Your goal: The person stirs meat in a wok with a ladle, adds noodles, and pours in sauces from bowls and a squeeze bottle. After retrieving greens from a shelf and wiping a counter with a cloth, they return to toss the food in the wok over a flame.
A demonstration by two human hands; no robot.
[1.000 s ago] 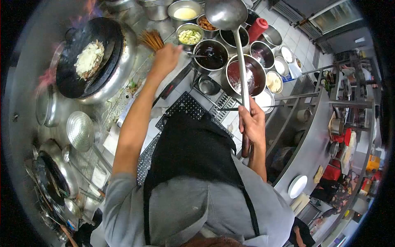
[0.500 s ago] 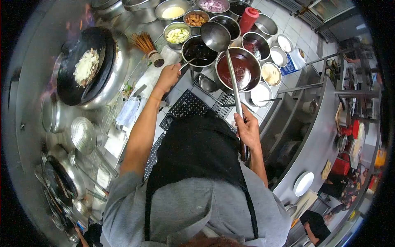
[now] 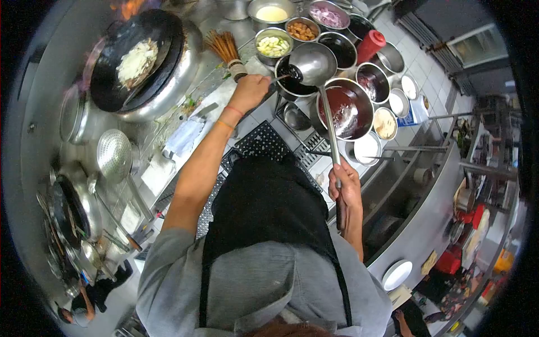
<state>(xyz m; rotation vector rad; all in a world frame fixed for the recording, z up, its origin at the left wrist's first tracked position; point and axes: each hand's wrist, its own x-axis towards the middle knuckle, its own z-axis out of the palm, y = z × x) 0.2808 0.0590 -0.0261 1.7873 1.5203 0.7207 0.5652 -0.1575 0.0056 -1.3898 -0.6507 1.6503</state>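
- Steel ladle with a long handle (image 3: 313, 63) in the right hand (image 3: 345, 188); grip wrapped tight around the lower part of the handle, dark end poking out below the fist.
- Ladle bowl hanging over the near-right rim of the round steel bowl of dark brown sauce (image 3: 289, 85), just beside the wide steel bowl of red sauce (image 3: 349, 109); a second ago raised high above the far containers, half a second ago already down between these two bowls.
- Left hand (image 3: 251, 92) stretched forward, grip pinching the handle of a small metal spoon (image 3: 278, 78), tip down in the dark sauce; a second ago up beside the bundle of brown bamboo sticks (image 3: 223, 46), since then brought across to the spoon.
- Around the sauce bowls: steel cup of chopped green and white vegetables (image 3: 273, 45), steel cup of brown nuts (image 3: 301, 31), steel pot of pale yellow liquid (image 3: 271, 12), steel bowl of sliced purple onion (image 3: 329, 16), red squeeze bottle (image 3: 370, 45).
- Black round wok (image 3: 137, 59) with a pale heap of food, far left on the steel bench (image 3: 196, 92); orange flame (image 3: 129, 7) at its far edge, larger than half a second ago; well apart from both hands.
- Perforated steel skimmer (image 3: 114, 154) lying on the bench at left.
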